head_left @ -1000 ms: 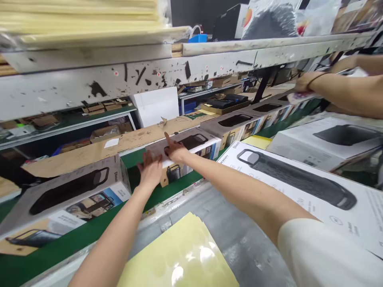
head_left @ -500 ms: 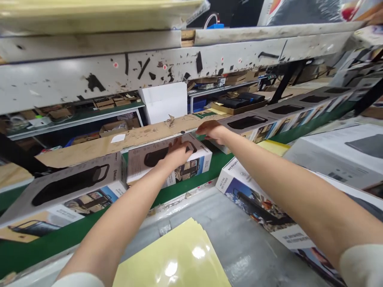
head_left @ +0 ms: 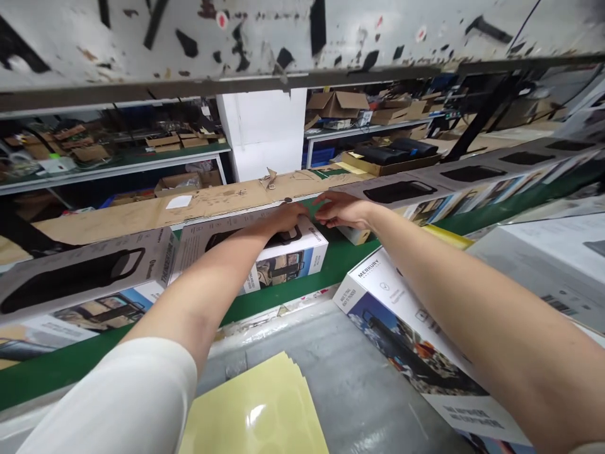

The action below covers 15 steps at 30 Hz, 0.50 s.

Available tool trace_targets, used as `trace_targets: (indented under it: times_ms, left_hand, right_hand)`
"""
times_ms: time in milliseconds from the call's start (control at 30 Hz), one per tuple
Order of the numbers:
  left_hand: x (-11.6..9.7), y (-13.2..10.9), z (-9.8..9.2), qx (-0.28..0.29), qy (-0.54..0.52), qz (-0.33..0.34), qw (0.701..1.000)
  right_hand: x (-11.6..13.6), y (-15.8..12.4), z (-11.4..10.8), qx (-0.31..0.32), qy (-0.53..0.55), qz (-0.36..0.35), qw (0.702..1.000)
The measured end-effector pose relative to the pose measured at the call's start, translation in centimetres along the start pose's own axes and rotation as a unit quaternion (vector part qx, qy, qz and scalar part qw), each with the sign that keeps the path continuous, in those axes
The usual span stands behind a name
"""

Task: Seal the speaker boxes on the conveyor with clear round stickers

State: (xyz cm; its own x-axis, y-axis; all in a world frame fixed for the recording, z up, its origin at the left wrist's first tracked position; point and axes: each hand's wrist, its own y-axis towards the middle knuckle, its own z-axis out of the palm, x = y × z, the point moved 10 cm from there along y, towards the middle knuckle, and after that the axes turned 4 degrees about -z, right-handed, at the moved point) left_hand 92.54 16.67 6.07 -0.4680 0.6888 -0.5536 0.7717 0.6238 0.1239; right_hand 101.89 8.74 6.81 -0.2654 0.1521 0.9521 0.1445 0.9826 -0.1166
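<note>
A grey-and-white printed speaker box (head_left: 302, 255) lies on the green conveyor belt (head_left: 340, 258). My left hand (head_left: 286, 219) is on top of it, its fingers curled at the far right corner and partly hidden behind the hand. Just right of this box, over the gap, my right hand (head_left: 344, 209) hovers with loosely bent fingers apart and nothing visible in them. A second speaker box (head_left: 85, 265) stands close on the left. Beyond my right hand a row of similar boxes (head_left: 401, 191) continues along the belt.
Yellow sheets (head_left: 258, 407) lie on the grey wrapped worktop (head_left: 359, 378). At right, a tilted Merkury box (head_left: 397, 334) sits under my right forearm. A scuffed white shelf beam (head_left: 293, 38) crosses overhead. A cardboard strip (head_left: 217, 198) runs behind the belt.
My left hand has slid right along the box top to its far right corner. My right hand stays over the gap, its fingers lower. The view has tilted down and shifted.
</note>
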Motion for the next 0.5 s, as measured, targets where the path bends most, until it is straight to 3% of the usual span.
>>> trace_targets:
  times_ms: [200, 500]
  left_hand:
    - [1.6, 0.5, 0.2, -0.02, -0.004, 0.006, 1.0]
    - [2.2, -0.1, -0.2, -0.027, -0.046, 0.021, 0.998]
  right_hand:
    - [-0.7, 2.2, 0.7, -0.016, -0.026, -0.002, 1.0]
    - [-1.9, 3.5, 1.8, -0.058, -0.137, 0.014, 0.989]
